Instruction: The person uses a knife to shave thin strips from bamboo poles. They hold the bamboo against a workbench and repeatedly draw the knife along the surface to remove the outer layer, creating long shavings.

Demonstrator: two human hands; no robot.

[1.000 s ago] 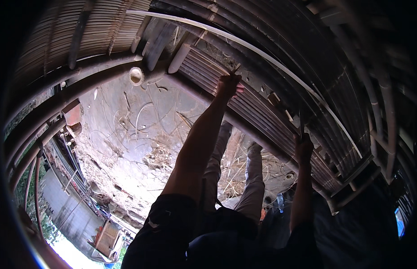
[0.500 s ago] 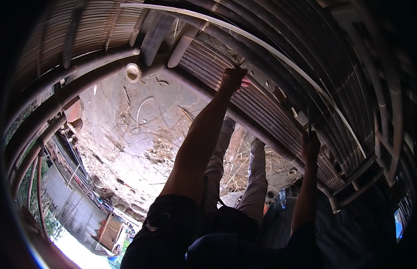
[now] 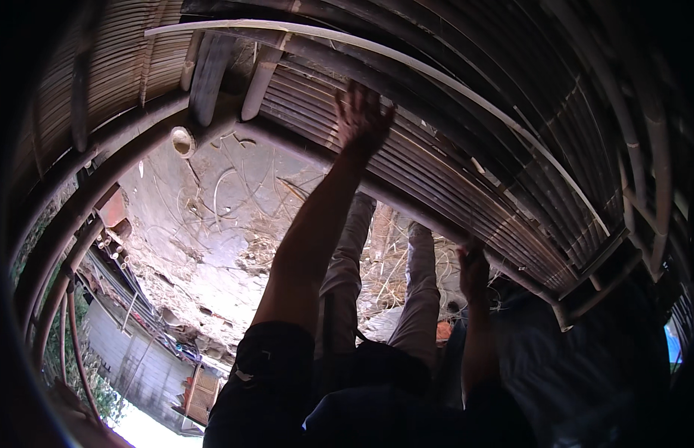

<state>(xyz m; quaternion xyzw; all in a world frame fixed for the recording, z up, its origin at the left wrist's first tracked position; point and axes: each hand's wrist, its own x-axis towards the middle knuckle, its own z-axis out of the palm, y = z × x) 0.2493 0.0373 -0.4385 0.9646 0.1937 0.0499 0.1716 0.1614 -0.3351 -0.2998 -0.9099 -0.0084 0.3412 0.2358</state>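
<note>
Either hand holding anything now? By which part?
Left hand: nothing, spread open over the slats. Right hand: curled near the pole; too dark to tell if anything's held.

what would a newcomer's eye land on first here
Probably the long pale strip arching across the top of the view, bright against dark poles. Next, the person's left hand, fingers spread over the slatted surface at upper centre, with the right hand lower right, near its front rail. The glaring, debris-strewn ground at left also stands out.
</note>
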